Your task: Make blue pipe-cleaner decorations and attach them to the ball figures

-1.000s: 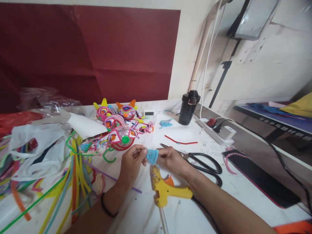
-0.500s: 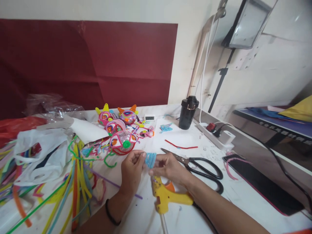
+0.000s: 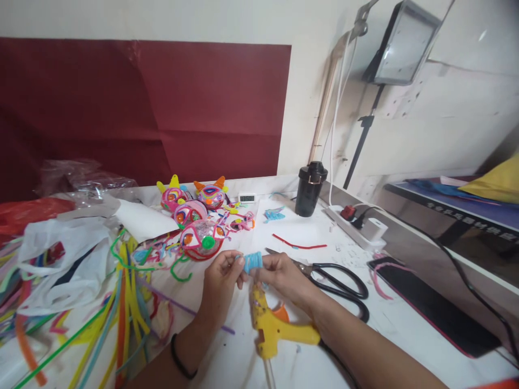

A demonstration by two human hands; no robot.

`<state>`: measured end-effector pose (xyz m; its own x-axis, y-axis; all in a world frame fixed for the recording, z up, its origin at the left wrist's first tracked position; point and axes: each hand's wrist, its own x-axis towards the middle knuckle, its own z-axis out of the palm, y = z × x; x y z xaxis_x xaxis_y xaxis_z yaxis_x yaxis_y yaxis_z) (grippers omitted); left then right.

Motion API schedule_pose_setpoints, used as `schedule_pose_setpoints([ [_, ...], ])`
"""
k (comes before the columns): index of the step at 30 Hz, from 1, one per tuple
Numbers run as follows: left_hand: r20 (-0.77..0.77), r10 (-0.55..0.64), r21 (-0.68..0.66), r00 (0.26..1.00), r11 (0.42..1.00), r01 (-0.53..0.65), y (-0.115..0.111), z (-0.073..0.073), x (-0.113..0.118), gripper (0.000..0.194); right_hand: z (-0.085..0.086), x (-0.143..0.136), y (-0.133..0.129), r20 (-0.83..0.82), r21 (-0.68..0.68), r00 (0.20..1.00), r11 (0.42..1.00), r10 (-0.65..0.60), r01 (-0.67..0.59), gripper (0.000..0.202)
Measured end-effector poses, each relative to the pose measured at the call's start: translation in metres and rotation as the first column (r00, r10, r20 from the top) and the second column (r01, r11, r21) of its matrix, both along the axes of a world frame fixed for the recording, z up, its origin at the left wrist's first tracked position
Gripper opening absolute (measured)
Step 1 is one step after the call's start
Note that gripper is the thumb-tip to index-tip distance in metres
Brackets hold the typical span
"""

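While the left hand (image 3: 222,276) pinches one end of a light-blue coil (image 3: 253,261) between thumb and fingers, the right hand (image 3: 281,274) grips the opposite end, so both are closed on the same small piece. The coil is held above the desk (image 3: 231,362), over the front part of a yellow glue gun (image 3: 270,325); whether it touches the nozzle cannot be told. The gun lies with its orange trigger (image 3: 281,312) and handle toward the right forearm, and a clear stick (image 3: 268,373) juts from its rear. Just beyond the right hand lie black-handled scissors (image 3: 343,276), the blades partly hidden by that hand. Farther back, a thin red strip (image 3: 299,246) and a light-blue bundle (image 3: 274,214) rest near a black bottle (image 3: 310,190). A purple stem (image 3: 178,301) runs behind the left forearm, whose wrist wears a black band (image 3: 177,354). Colourful decorated figures (image 3: 193,237) cluster beyond the left hand, with loose coloured stems (image 3: 128,292) and a white bag (image 3: 67,254) to their left.
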<state>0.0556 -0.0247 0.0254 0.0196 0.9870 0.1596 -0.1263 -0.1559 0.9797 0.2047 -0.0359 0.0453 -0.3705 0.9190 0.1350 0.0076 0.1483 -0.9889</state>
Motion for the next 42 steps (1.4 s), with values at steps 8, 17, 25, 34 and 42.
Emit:
schedule_pose_setpoints([
  [8,0.014,-0.098,-0.027,0.995,0.995,0.099,0.000,0.002,-0.001,0.029,-0.002,0.005,0.004,0.006,-0.079,0.997,0.993,-0.083,0.083,0.036],
  [17,-0.070,-0.085,-0.096,0.994,0.992,0.078,0.009,0.002,-0.009,0.022,-0.005,0.023,0.010,0.231,0.113,0.972,0.991,0.038,-0.065,0.025],
  [25,-0.096,-0.178,-0.112,0.979,0.980,0.167,0.006,0.003,-0.010,0.021,-0.001,0.033,0.012,0.378,0.299,0.923,0.953,-0.072,-0.048,0.015],
  [34,-0.122,-0.221,-0.148,0.968,0.968,0.202,0.002,0.009,-0.008,0.019,-0.006,0.031,0.017,0.178,0.083,0.984,0.997,-0.016,0.001,0.020],
  [42,-0.133,-0.197,-0.136,0.971,0.974,0.179,0.002,0.008,-0.006,0.024,-0.007,0.029,0.017,0.071,-0.063,0.997,0.998,-0.017,0.022,0.017],
])
